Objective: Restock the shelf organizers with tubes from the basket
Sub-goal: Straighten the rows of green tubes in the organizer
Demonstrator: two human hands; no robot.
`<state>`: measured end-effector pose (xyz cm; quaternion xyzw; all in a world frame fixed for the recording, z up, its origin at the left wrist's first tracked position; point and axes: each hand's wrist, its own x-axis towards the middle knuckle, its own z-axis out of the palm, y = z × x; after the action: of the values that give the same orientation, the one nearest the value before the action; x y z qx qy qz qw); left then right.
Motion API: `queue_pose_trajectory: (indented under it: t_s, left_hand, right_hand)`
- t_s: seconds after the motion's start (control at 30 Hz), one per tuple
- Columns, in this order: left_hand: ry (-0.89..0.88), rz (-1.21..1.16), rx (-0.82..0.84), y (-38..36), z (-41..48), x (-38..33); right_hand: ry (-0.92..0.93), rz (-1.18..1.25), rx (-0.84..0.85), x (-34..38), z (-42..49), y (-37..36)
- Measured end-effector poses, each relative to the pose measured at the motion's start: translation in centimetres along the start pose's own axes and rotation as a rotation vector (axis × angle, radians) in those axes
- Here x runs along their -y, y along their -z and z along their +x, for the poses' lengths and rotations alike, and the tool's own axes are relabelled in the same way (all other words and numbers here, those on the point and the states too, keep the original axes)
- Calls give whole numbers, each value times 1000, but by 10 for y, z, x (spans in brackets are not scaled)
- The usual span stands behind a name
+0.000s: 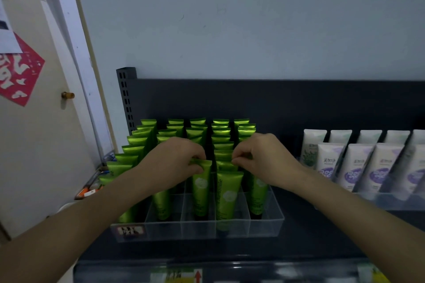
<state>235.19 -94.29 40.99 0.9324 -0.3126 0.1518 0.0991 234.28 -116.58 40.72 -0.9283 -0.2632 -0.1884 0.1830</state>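
left hand [179, 161] pinches the crimp of a green tube [202, 187] in the clear organizer [264, 225]'s middle lane, right hand [264, 158] pinches another's crimp beside it; best seat both upright, caps down.

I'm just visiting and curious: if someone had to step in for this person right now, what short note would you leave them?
Left hand: pinching the top edge of a green tube in the middle lane of the clear organizer.
Right hand: fingertips on the tube tops in a lane further right; whether it has a grip is unclear.
Done: lanes mostly full, back to front.
Left: front gaps in several lanes. The basket is out of view. White tubes sit in a separate organizer at right.
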Motion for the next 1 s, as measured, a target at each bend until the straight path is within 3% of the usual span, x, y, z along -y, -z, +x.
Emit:
queue_pose_trajectory:
  t_s: [1.0]
  left_hand:
    - [60, 30, 59, 5, -3, 6]
  right_hand:
    - [8, 71, -14, 17, -7, 11]
